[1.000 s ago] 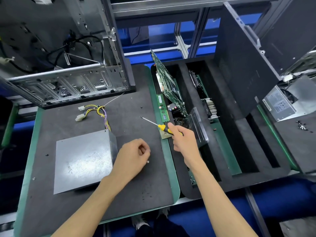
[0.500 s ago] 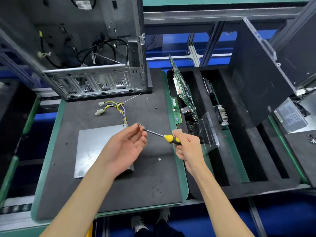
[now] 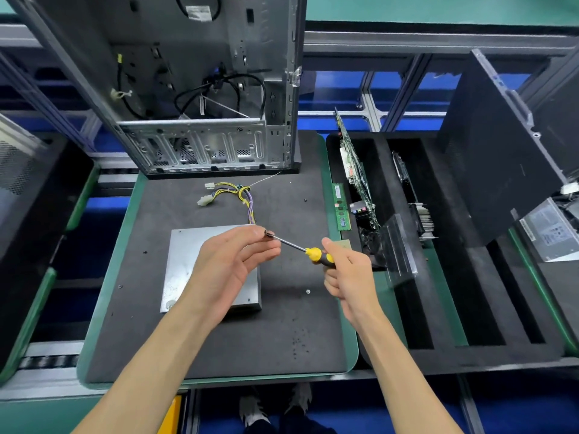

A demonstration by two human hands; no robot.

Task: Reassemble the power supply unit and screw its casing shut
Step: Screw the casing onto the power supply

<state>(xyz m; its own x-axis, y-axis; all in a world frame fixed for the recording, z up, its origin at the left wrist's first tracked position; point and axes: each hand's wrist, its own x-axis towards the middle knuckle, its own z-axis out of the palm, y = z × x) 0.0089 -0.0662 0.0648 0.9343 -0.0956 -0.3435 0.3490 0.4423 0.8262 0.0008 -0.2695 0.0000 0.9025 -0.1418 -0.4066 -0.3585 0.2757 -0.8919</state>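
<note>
A single view, from a wide-angle camera worn on the person's head, looks forward and steeply down onto the dark work mat, close enough that both forearms run in from the bottom edge and the left hand and right hand meet just below the frame's centre. The person's shoes show at the very bottom, so the line of sight is nearly vertical there. The open computer case fills the upper left and leans with the lens's bending; the foam tray occupies the right half.
</note>
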